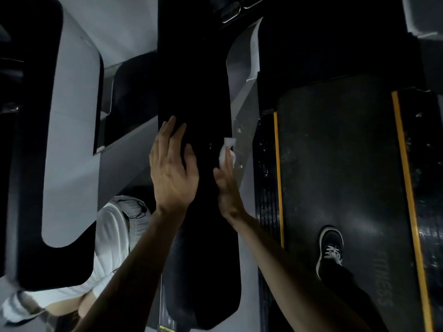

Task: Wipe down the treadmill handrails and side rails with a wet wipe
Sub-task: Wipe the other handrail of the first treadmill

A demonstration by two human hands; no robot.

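Right hand (226,183) should press the wet wipe (226,152) firmly along the black handrail (199,92)'s right edge, flat-fingered left hand (172,168) steadying its top.

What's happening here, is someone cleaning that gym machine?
Yes. A person standing on the dark treadmill belt with yellow edge stripes is wiping the broad black padded handrail. The right hand presses a crumpled white wet wipe against the handrail's right edge, while the left hand rests flat and open on its top. One black sneaker with white laces is planted on the belt.
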